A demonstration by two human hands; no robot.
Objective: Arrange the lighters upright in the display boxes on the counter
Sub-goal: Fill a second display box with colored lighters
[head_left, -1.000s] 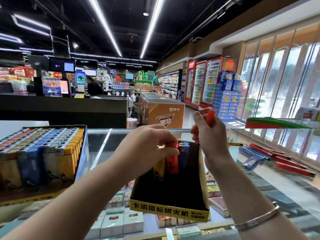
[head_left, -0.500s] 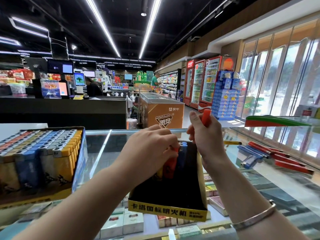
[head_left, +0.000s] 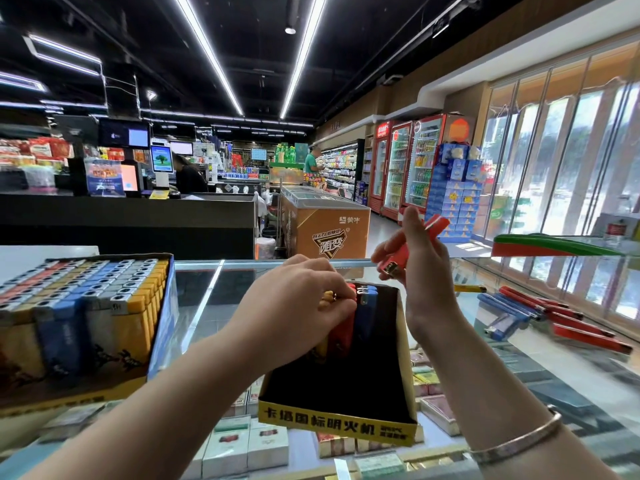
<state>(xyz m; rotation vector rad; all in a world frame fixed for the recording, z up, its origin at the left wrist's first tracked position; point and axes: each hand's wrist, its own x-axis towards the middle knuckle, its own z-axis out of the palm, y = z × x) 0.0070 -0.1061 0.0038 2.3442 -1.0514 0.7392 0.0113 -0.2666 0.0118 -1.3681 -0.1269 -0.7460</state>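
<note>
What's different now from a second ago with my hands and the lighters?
The right hand has turned its red lighter from nearly upright to slanted, metal end down toward the box, and lifted slightly. The left hand stays on the row of lighters at the back of the box. The full box on the left and the loose lighters on the right have not moved.

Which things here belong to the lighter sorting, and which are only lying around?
Belong: black display box; red lighter in right hand; lighters in box under left hand; loose lighters on counter; full box.
Not: green-red tray; cigarette packs under glass.
</note>
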